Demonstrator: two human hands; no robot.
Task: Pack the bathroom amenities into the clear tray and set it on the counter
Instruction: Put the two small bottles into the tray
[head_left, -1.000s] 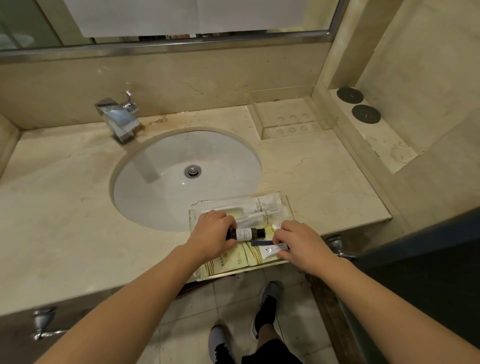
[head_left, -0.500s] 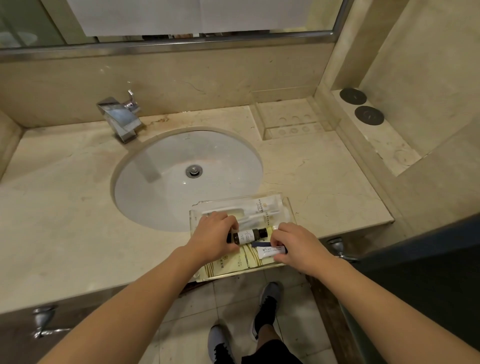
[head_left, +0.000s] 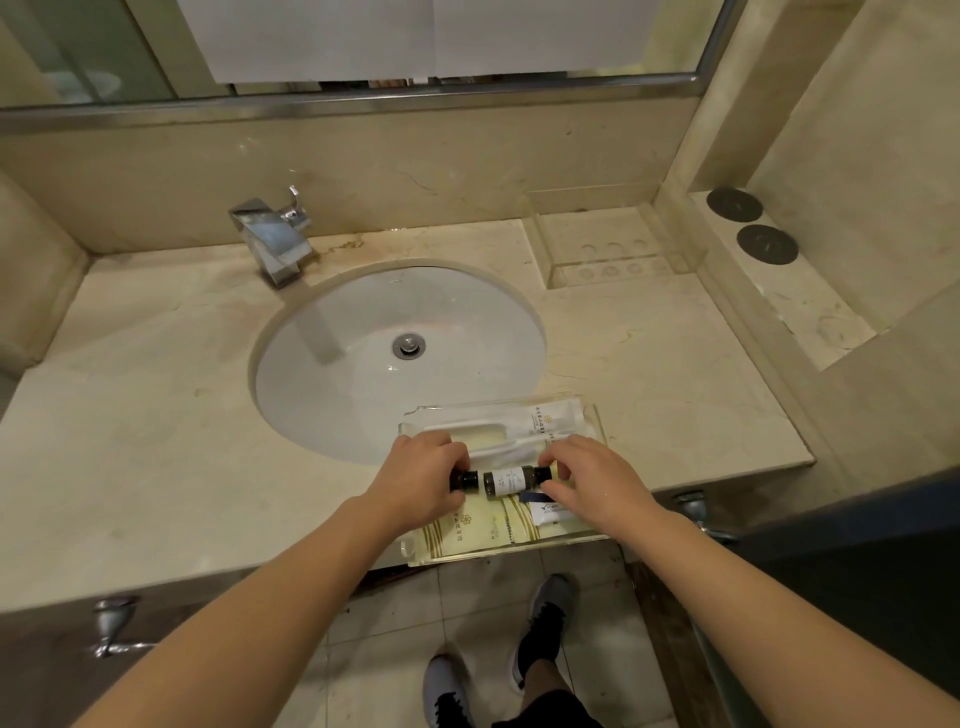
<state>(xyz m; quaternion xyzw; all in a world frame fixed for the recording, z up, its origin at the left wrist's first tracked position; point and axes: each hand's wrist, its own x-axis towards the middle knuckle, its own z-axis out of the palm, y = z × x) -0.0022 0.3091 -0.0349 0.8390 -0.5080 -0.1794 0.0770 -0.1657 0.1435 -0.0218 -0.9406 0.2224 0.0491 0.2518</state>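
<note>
A clear tray (head_left: 593, 415) lies on the counter's front edge, partly over the sink (head_left: 363, 364). Inside it are white wrapped packets (head_left: 524, 422), yellow striped sachets (head_left: 480, 526) and a small white tube (head_left: 551, 512) with a blue cap. Two small dark bottles lie end to end across the middle of the tray. My left hand (head_left: 415, 483) grips the left bottle (head_left: 465, 480), of which only the black cap end shows. The capped end of the white-labelled bottle (head_left: 509, 480) is pinched by my right hand (head_left: 587, 483).
A chrome faucet (head_left: 272, 239) stands behind the sink. At the back right of the counter (head_left: 675, 374) sits a clear acrylic holder (head_left: 608, 249). Two dark round discs (head_left: 750, 223) rest on the raised right ledge. Below the counter edge are floor tiles and my shoes.
My right hand has left the white tube and moved up onto the labelled bottle's cap end. A second bottle's cap now shows at my left hand. The tray has not moved.
</note>
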